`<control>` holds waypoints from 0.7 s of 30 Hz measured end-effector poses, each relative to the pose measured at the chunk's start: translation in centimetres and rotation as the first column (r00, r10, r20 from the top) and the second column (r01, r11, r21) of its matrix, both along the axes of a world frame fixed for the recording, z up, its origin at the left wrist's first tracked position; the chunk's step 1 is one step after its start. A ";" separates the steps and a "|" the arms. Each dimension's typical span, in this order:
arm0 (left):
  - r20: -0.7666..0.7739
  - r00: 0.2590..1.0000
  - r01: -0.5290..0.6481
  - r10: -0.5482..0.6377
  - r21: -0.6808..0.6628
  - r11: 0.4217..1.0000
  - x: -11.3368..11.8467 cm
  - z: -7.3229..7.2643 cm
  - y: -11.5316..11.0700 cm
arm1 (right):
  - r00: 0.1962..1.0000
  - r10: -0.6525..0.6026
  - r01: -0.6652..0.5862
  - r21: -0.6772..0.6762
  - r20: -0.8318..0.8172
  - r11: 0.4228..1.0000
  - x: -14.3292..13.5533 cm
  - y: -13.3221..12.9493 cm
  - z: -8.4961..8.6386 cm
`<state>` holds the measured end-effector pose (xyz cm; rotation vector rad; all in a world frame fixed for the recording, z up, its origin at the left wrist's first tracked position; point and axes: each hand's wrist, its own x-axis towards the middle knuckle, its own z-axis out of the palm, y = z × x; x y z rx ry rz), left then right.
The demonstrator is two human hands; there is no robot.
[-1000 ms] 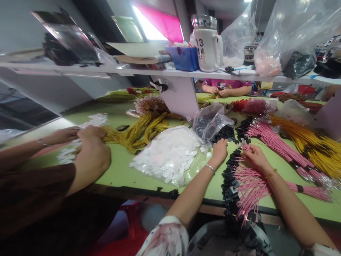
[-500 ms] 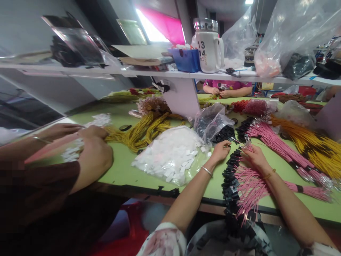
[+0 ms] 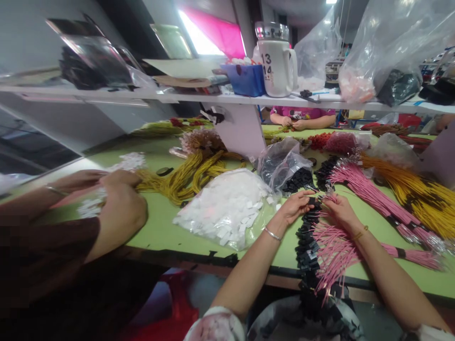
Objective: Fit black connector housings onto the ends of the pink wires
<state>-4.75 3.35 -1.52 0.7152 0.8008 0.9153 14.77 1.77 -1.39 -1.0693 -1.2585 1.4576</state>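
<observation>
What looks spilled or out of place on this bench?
The row of black pieces beside the pink wires runs off the table's front edge, so some could fall. A few white pieces lie loose by their clear bag, perhaps spilled.

Lots of plastic and shine on this matt green tabletop [image 3: 156, 232]

Clear, crinkly glossy plastic bag [image 3: 227, 208] full of smooth white plastic-looking pieces, thin pink wires [image 3: 373, 189] with a soft sheen, plus a glossy white mug [image 3: 277, 66] with a shiny, metal-looking lid [image 3: 272, 31].
</observation>
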 end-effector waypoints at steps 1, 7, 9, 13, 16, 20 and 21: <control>-0.009 1.000 -0.004 0.004 0.011 1.000 0.1 0.0 0.0 | 1.000 -0.008 0.008 -0.008 0.003 1.000 0.0 0.0 -0.1; -0.010 0.999 -0.049 0.050 0.075 0.996 0.6 0.2 -0.3 | 0.999 -0.027 0.027 -0.003 0.025 1.000 -0.1 0.3 -0.4; 0.004 0.999 -0.044 0.044 0.093 0.995 0.7 0.3 -0.4 | 0.999 -0.031 0.031 0.010 0.033 0.999 -0.2 0.3 -0.4; 0.029 0.996 -0.086 0.083 0.126 0.988 0.9 0.3 -0.6 | 0.998 -0.054 0.054 0.002 0.040 0.999 -0.2 0.2 -0.4; 0.025 0.995 -0.100 0.097 0.129 0.987 0.8 0.3 -0.7 | 0.994 -0.080 0.080 0.006 0.076 0.997 -0.3 0.1 -0.2; -0.010 0.998 -0.067 0.068 0.098 0.993 0.7 0.3 -0.6 | 0.988 -0.090 0.086 0.034 0.128 0.996 -0.4 -0.1 0.4; -0.010 0.998 -0.069 0.070 0.091 0.993 0.6 0.2 -0.6 | 0.985 -0.091 0.084 0.051 0.148 0.995 -0.4 -0.1 0.5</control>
